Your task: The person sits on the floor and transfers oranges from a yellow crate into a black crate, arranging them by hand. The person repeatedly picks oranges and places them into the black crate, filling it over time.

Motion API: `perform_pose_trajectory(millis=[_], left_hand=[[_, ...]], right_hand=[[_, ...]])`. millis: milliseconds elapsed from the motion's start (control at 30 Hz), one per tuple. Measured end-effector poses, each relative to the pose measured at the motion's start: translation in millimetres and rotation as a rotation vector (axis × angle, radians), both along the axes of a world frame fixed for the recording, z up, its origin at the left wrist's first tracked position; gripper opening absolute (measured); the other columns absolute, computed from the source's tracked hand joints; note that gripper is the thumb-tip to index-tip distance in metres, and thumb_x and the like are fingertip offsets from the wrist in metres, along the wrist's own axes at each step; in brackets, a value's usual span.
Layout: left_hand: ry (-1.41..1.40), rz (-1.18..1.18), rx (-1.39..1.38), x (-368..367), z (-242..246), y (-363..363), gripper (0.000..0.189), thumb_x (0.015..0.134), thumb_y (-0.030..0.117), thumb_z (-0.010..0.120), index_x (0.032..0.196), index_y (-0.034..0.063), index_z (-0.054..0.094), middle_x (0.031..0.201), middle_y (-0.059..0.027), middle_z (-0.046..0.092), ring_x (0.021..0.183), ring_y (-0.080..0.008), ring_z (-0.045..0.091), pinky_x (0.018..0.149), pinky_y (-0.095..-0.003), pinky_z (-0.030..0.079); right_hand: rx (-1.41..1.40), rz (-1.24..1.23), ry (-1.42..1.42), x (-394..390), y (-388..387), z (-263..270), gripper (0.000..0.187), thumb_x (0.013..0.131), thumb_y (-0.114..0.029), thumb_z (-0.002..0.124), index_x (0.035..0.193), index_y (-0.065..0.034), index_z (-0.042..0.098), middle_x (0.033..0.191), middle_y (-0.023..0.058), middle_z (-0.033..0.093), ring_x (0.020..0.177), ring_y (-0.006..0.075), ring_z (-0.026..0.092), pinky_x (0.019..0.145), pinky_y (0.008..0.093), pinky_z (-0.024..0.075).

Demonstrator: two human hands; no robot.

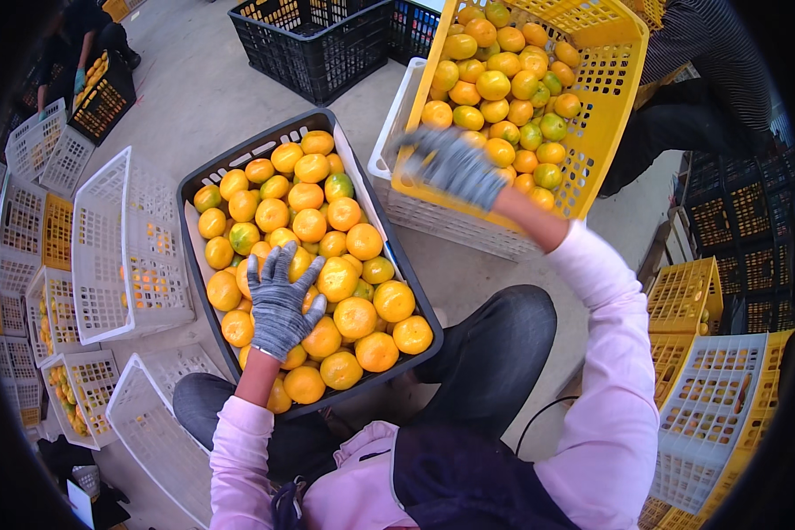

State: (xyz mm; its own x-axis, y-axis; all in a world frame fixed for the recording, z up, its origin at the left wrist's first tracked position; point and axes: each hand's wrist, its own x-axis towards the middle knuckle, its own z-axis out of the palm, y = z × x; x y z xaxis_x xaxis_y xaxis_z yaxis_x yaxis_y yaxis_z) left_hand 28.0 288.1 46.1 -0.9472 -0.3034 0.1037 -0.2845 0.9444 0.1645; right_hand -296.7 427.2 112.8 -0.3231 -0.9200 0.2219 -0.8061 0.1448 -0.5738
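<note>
A black plastic crate [411,265] with a pale lining stands before me, filled with orange and yellow-green citrus fruits [356,318]. My left hand [285,301], in a grey knitted glove, lies spread on the fruits in its lower left part. To the upper right, a yellow plastic crate [613,86] holds more citrus fruits [493,85] and rests tilted on a white crate [464,232]. Over the lower left edge of the yellow crate is my right hand [457,165], also gloved in grey and blurred by motion. Whether its fingers hold anything cannot be made out.
White crates [129,245] stand at the left, some with fruit. A black crate [318,59] is at the top. One person in a striped top [709,66] sits at the upper right; another [86,33] is at the upper left. Yellow crates [682,298] are stacked at right.
</note>
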Motion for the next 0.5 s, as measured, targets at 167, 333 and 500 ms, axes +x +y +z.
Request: perform_pose_trajectory(millis=[167,333,500], left_hand=[[-0.008,0.014,0.002,-2,-2,0,0.058,0.077,0.041,0.065,0.133,0.0266,0.059,0.145,-0.0157,0.04,0.136,-0.0338,0.031,0.117,-0.0565,0.005],[0.004,0.023,0.0,-1,-2,0,0.057,0.077,0.043,0.065,0.132,0.0289,0.06,0.144,-0.0155,0.041,0.135,-0.0355,0.032,0.116,-0.0568,0.006],[0.013,0.02,0.023,-1,-2,-3,0.057,0.078,0.042,0.066,0.133,0.0287,0.059,0.142,-0.0159,0.042,0.133,-0.0352,0.035,0.116,-0.0585,0.009]], right_hand=[[0.108,-0.452,0.606,-160,40,7,0.053,0.083,-0.011,0.07,0.132,-0.0217,0.055,0.137,0.0115,0.053,0.104,0.0295,0.063,0.089,0.0387,0.0527],[0.127,-0.399,0.5,-195,34,-35,0.058,0.079,-0.004,0.071,0.133,-0.0203,0.054,0.136,0.0113,0.046,0.111,0.033,0.058,0.096,0.0394,0.0501],[-0.414,-0.545,0.298,-141,35,-9,0.051,0.08,-0.002,0.073,0.128,-0.0108,0.057,0.125,0.0117,0.054,0.097,0.0224,0.062,0.086,0.0333,0.0537]])
